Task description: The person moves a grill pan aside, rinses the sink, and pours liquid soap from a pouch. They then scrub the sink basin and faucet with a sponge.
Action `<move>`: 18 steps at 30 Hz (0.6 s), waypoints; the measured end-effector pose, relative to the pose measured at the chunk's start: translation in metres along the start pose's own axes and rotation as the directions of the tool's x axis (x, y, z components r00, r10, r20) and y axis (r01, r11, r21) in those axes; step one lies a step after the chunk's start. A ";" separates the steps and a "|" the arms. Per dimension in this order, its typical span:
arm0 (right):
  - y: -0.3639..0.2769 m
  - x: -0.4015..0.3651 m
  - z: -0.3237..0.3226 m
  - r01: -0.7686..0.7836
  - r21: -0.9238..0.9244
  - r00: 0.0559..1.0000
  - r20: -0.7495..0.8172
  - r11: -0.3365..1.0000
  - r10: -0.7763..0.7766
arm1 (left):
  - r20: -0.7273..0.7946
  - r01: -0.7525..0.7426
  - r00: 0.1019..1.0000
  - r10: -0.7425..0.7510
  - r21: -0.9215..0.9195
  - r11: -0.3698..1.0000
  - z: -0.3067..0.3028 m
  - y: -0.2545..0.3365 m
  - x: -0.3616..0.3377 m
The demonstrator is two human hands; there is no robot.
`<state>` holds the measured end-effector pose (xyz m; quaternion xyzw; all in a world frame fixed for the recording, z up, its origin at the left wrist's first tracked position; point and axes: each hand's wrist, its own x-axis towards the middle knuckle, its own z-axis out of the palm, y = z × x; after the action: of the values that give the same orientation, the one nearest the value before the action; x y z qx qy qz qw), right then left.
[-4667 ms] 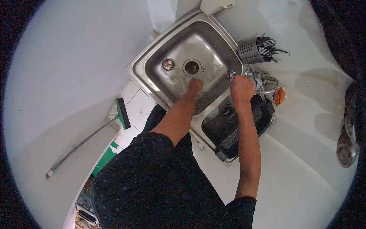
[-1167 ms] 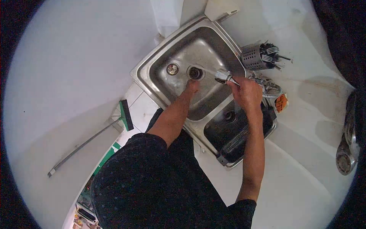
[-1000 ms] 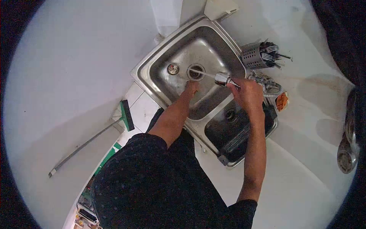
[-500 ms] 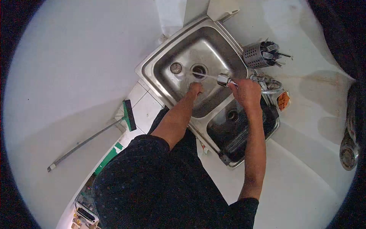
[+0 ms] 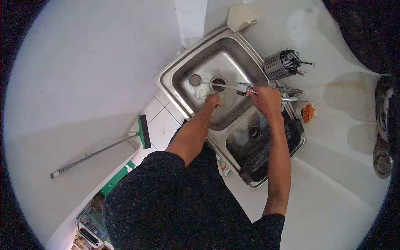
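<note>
Upper centre: the right hand (image 5: 266, 100) is closed around the faucet spray head (image 5: 243, 88), its jet reaching the drain (image 5: 218, 82); the left hand (image 5: 213, 101) rests in the steel sink (image 5: 164, 78) just below that drain, fingers curled; I cannot tell whether it grips anything.

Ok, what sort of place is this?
Probably a home kitchen: a double-bowl stainless steel sink set in a white counter, a perforated cutlery holder beside it, and the right hand holding a pull-out faucet sprayer over one bowl.
</note>
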<state>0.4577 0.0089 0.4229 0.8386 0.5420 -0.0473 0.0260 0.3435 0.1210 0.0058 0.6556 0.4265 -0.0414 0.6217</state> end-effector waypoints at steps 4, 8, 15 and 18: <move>0.005 -0.004 0.002 0.024 0.036 1.000 -0.002 0.999 -0.024 | 0.015 0.140 0.989 -0.146 -0.398 0.907 -0.008 0.019 0.015; 0.004 -0.012 -0.001 0.027 0.042 1.000 0.009 0.999 -0.028 | 0.007 -0.470 0.853 0.522 0.447 0.761 -0.028 0.040 0.017; 0.005 -0.016 -0.003 -0.018 0.026 0.993 0.115 1.000 0.015 | 0.003 -0.203 0.979 0.204 0.100 0.974 -0.021 0.085 0.026; 0.007 -0.015 0.005 -0.006 0.028 0.996 0.084 1.000 0.004 | -0.110 -0.459 0.889 0.445 -0.195 0.867 0.003 0.051 0.051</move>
<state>0.4576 -0.0077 0.4196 0.8375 0.5377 -0.0899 0.0369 0.4084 0.1509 0.0153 0.6669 0.2820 0.1717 0.6680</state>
